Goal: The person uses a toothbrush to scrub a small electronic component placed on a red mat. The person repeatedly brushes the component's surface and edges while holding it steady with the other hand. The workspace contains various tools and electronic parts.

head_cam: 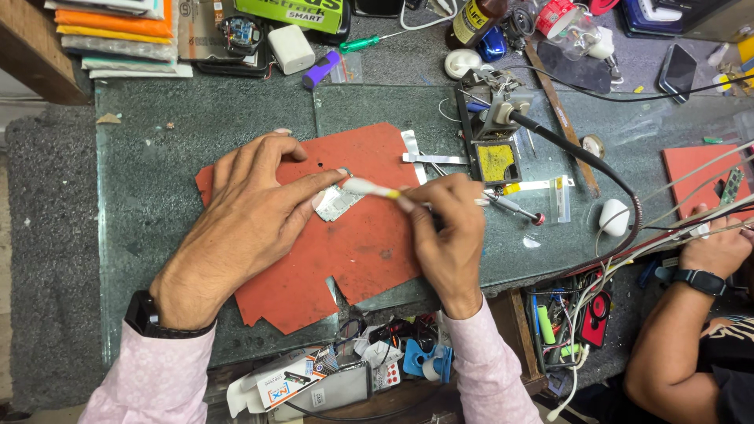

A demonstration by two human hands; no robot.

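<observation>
1. Left hand (247, 224) lies flat on the red mat (353, 251), fingers spread, not clenched; index and thumb tips pin a small silvery circuit board (338, 202) near the mat's centre.
2. The board looks thin, light and rigid, probably fragile and apt to skid; best held by its edges, pressed down as here.
3. Right hand (448, 235) pinches a slim white tool (373, 188) pen-style, its tip touching the board's upper edge. The tool seems light and stiff; the grip sits well back from the tip.
4. Further right: a soldering stand (495, 133) with a yellow sponge, then a co-worker's hand (715, 251) at the bench edge, well apart.
</observation>
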